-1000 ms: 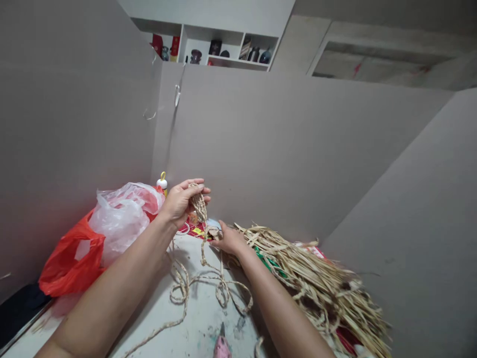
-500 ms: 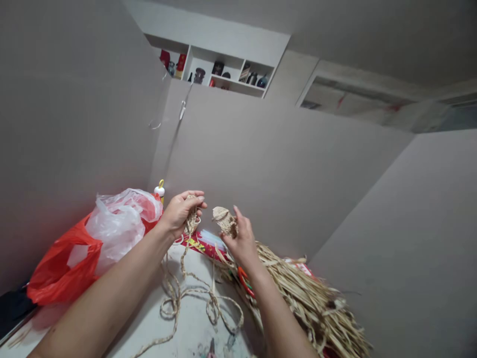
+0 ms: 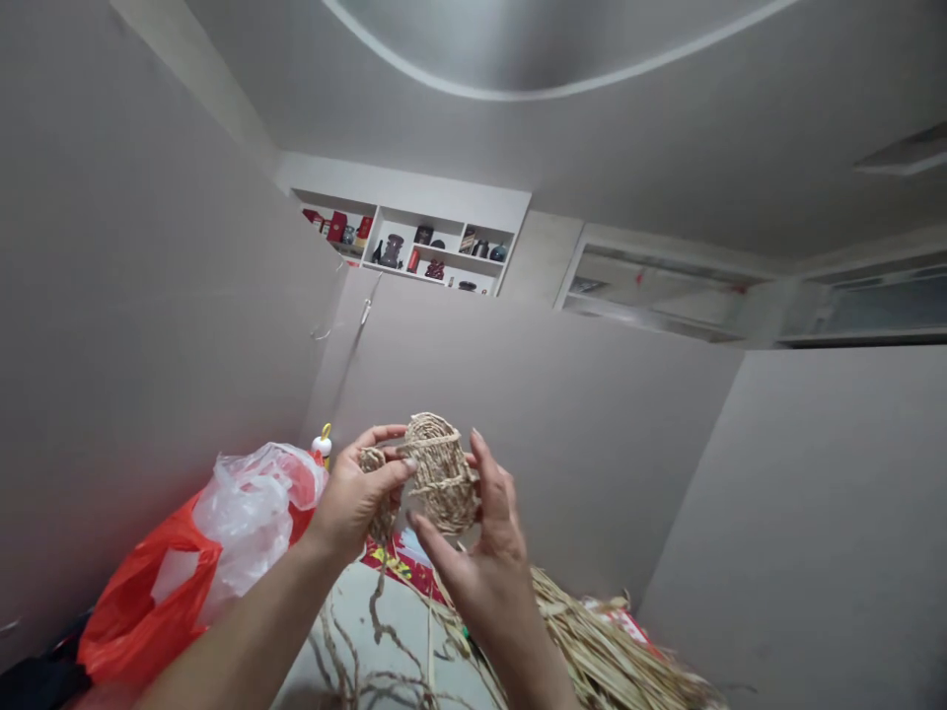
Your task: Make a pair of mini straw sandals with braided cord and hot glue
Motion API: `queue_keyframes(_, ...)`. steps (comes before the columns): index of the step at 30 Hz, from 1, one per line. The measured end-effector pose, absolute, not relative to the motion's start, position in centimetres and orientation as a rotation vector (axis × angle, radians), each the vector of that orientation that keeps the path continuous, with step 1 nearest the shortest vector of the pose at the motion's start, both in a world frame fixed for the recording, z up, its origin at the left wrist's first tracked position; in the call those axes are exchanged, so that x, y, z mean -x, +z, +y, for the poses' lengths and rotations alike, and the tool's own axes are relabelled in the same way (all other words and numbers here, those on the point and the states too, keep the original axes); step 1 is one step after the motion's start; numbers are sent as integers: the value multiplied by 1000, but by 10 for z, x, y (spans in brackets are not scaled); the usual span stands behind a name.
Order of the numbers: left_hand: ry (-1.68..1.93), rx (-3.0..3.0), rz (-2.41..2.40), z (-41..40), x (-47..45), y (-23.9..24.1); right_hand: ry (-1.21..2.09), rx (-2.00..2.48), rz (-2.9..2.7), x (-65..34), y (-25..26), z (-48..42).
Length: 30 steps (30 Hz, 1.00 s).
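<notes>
A small woven straw piece (image 3: 442, 473), rounded like a little basket, is held up in front of me. My right hand (image 3: 477, 552) cups it from below and behind, fingers curled round it. My left hand (image 3: 359, 493) pinches the braided straw cord (image 3: 374, 463) at the piece's left edge. The cord trails down from my left hand to the table (image 3: 400, 641), where it lies in loose loops.
A heap of loose straw strips (image 3: 607, 661) lies at the right on the table. A red plastic bag (image 3: 148, 602) and a clear plastic bag (image 3: 244, 513) sit at the left, with a small white bottle (image 3: 322, 446) behind. Grey partition walls enclose the table.
Both hands have risen and come together. The right hand lifted the woven piece from the table up to the left hand. The camera has tilted upward, showing more ceiling.
</notes>
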State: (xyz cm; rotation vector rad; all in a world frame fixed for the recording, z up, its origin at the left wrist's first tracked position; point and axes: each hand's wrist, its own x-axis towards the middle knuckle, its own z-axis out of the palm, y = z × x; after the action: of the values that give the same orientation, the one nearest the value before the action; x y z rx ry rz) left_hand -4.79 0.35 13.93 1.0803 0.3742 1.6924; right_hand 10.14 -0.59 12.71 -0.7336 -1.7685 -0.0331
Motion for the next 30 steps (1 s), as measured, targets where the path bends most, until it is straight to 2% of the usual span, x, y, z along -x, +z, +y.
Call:
queue_keyframes(4, 1673, -1111, 439, -5, 60, 145, 462, 753, -1746, -127, 140, -25)
queue_keyframes(10, 1536, -1245, 433, -20, 54, 145, 751, 717, -1570, -151, 149, -40)
queue_keyframes(17, 1403, -1330, 440, -31, 40, 141, 865, 732, -1755, -161, 146, -51)
queue_keyframes(30, 1280, -1266, 364, -33, 34, 141, 993, 633, -1678, -165, 148, -49)
